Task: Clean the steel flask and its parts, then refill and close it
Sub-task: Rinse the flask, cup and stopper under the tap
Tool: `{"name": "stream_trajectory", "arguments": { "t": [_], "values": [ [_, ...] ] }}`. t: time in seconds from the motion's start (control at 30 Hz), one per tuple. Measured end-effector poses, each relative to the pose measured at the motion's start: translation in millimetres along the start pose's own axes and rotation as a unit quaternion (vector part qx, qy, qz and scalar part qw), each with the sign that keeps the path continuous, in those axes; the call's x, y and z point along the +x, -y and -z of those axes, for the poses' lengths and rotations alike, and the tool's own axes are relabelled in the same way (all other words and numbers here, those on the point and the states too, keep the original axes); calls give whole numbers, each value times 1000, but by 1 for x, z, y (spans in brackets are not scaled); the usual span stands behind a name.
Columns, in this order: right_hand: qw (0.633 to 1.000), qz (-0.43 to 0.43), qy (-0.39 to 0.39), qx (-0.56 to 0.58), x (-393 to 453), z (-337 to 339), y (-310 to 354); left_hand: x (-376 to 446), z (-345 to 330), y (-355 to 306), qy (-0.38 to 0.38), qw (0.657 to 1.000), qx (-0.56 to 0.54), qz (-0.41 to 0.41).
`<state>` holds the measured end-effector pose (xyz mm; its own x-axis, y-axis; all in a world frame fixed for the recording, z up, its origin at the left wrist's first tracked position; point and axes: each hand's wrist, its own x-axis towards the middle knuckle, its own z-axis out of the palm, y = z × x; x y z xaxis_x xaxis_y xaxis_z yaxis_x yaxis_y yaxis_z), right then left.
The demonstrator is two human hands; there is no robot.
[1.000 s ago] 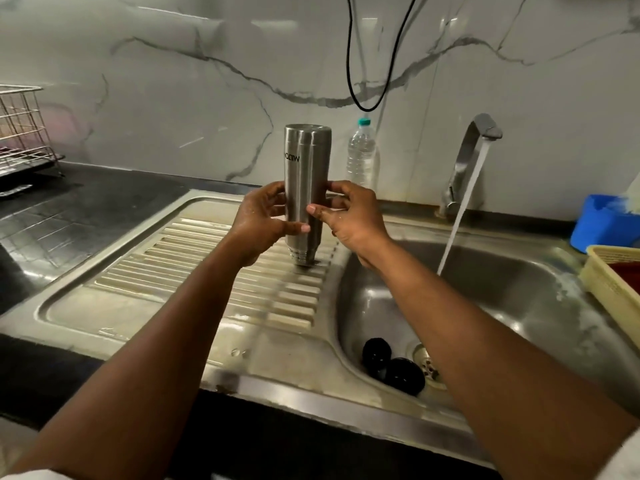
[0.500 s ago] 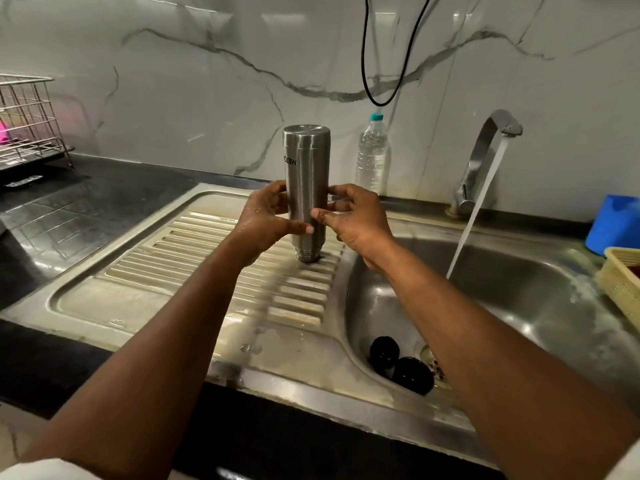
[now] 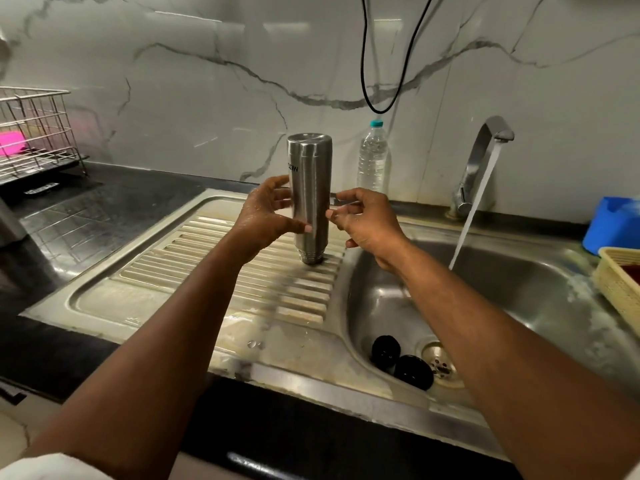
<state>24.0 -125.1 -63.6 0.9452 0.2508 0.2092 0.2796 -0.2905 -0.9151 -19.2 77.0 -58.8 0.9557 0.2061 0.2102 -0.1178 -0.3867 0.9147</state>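
Flask (image 3: 309, 199) stands inverted on the drainboard (image 3: 221, 289); left hand (image 3: 265, 216) touches it, right hand (image 3: 363, 220) just beside; tap (image 3: 481, 157) runs.

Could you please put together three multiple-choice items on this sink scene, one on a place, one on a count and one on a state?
1. Where does the steel flask stand?
A. On the ribbed drainboard, mouth down
B. In the basin
C. In the wire rack

2. How many black flask parts lie by the drain?
A. One
B. Two
C. Four

3. What state is the tap in?
A. Off
B. Dripping
C. Running steadily

Answers:
1 A: its threaded mouth rests on the ribs, between the left hand and right hand.
2 B: two dark round pieces sit side by side in the basin.
3 C: a stream falls into the basin.
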Motion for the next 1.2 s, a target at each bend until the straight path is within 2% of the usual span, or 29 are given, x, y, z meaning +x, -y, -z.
{"name": "stream_trajectory", "arguments": {
  "t": [0.13, 0.23, 0.33, 0.4, 0.53, 0.63, 0.7, 0.77, 0.87, 1.07, 1.13, 1.2],
  "values": [
    [999, -11, 8, -36, -15, 29, -11, -15, 8, -18, -86, 995, 22, -48],
    [998, -40, 0, -57, -29, 57, -28, -28, 9, -38, -170, 976, 91, -100],
    [990, -94, 11, -102, -45, 82, -50, -46, -7, -57, -206, 957, 118, -168],
    [982, -125, 32, -139, -54, 90, -68, -57, -30, -66, -172, 957, 119, -202],
    [945, -168, 114, -255, -77, 105, -102, -54, -105, -60, -35, 966, 113, -229],
    [889, -147, 192, -389, -88, 100, -113, -31, -151, -36, 48, 979, 94, -174],
    [869, -185, 224, -401, -95, 92, -120, -14, -175, -21, 77, 987, 61, -125],
    [848, -231, 265, -396, -99, 83, -124, -2, -193, -6, 71, 992, 57, -87],
    [837, -282, 286, -372, -101, 74, -128, 8, -208, 17, 48, 998, 31, -32],
    [811, -301, 289, -409, -96, 79, -126, 16, -212, 35, 43, 999, 15, -7],
    [821, -314, 277, -389, -88, 98, -121, 17, -213, 34, 44, 999, 10, -3],
    [855, -315, 229, -341, -76, 128, -117, 17, -214, 32, 40, 999, 6, -3]
  ]
}}
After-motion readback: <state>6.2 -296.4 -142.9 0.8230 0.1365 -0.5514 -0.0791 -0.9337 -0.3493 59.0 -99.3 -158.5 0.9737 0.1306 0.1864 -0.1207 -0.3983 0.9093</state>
